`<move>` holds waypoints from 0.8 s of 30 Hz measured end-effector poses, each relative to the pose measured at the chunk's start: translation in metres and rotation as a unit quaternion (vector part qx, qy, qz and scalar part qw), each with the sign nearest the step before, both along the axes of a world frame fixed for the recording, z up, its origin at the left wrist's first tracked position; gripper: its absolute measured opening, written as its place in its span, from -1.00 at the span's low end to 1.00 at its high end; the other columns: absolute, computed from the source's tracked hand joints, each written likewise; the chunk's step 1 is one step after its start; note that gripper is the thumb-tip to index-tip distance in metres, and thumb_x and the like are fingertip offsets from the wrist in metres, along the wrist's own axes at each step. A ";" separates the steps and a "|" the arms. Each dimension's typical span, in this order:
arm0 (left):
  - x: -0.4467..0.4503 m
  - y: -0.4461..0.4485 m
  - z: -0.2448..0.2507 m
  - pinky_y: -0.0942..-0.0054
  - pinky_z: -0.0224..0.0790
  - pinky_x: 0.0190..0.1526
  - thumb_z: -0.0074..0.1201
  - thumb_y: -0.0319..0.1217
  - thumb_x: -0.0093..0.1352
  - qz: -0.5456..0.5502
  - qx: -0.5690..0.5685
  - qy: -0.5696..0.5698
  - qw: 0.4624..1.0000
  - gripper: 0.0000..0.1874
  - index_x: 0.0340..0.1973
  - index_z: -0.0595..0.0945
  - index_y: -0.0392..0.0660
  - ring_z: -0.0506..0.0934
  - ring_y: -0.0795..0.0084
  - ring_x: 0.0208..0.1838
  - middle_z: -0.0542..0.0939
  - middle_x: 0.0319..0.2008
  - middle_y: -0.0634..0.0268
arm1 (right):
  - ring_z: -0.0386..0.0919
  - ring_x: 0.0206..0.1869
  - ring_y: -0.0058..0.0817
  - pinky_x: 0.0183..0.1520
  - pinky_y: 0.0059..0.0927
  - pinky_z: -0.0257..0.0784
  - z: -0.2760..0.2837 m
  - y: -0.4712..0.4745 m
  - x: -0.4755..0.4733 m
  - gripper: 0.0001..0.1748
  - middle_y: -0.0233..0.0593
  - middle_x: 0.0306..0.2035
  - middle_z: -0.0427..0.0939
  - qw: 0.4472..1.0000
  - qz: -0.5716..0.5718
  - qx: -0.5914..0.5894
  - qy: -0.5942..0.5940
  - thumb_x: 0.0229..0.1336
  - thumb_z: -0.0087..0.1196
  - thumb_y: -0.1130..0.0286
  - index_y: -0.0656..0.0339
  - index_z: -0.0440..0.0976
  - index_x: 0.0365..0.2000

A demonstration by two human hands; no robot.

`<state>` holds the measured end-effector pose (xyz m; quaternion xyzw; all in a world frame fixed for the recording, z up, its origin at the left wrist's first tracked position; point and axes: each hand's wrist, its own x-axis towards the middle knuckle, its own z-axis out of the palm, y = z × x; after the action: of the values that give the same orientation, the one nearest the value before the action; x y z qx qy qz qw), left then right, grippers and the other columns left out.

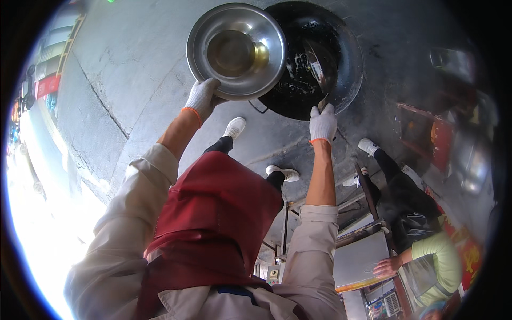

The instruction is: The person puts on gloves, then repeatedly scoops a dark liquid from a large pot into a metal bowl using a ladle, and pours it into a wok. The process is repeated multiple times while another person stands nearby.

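Observation:
My left hand [203, 98], in a white knit glove with an orange cuff, grips the near rim of a wide stainless steel basin [196, 52]. The basin tilts toward me, and a yellowish patch, perhaps liquid or a reflection, shows on its inner wall. It overlaps the left side of a large black wok [348, 60] with wet, glossy streaks inside. My right hand [324, 124], gloved alike, closes around the handle of a metal utensil [318, 72] reaching into the wok. Whether that is a spatula or a scoop I cannot tell.
Cracked concrete floor [132, 80] surrounds the wok. At lower right a person in a light green top [436, 256] rests a hand on a metal-topped stand [360, 256]. A red box-like object [436, 136] stands at right. A control box [273, 274] is below.

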<state>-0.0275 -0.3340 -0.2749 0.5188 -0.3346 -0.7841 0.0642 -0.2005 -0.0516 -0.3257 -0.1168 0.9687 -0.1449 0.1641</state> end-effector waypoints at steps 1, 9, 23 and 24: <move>0.001 0.000 0.000 0.20 0.68 0.04 -0.09 -0.50 0.40 0.001 -0.004 0.001 1.000 -0.57 0.14 0.40 -0.47 0.67 0.08 -0.03 0.58 -0.01 -0.13 | 0.65 -0.18 0.15 -0.18 0.05 0.58 -0.005 -0.002 -0.001 -0.60 0.21 -0.30 0.64 0.999 -0.018 0.013 -0.025 0.31 0.09 0.16 0.31 0.32 -0.13; 0.005 -0.004 -0.002 0.21 0.59 0.18 -0.10 -0.46 0.45 -0.015 0.008 0.001 1.000 -0.59 0.11 0.40 -0.55 0.61 0.07 0.11 0.52 0.08 -0.15 | 0.66 -0.21 0.13 -0.24 0.00 0.61 -0.012 0.004 0.013 -0.62 0.20 -0.33 0.63 0.995 -0.005 -0.053 0.082 0.30 0.12 0.14 0.27 0.33 -0.21; -0.007 -0.005 -0.012 0.14 0.61 0.16 -0.11 -0.48 0.42 -0.043 0.013 0.011 0.999 -0.54 0.16 0.35 -0.57 0.62 0.02 0.09 0.51 0.09 -0.18 | 0.24 -0.70 -0.72 -0.68 -0.59 0.14 -0.006 -0.016 -0.026 -0.79 -0.53 -0.59 0.32 0.695 -0.422 -0.440 -0.381 0.23 0.19 0.31 0.11 0.38 -0.42; -0.008 -0.005 -0.013 0.14 0.62 0.15 -0.11 -0.48 0.41 -0.046 0.018 0.013 0.999 -0.54 0.15 0.35 -0.57 0.62 0.02 0.08 0.52 0.08 -0.18 | 0.14 -0.70 -0.75 -0.67 -0.62 0.06 0.007 -0.013 -0.027 -0.82 -0.57 -0.61 0.23 0.680 -0.446 -0.436 -0.384 0.26 0.17 0.33 0.09 0.38 -0.39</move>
<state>-0.0351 -0.3387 -0.2875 0.4939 -0.3433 -0.7986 0.0234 -0.2272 -0.0644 -0.3185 0.3370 0.5851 -0.6390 0.3684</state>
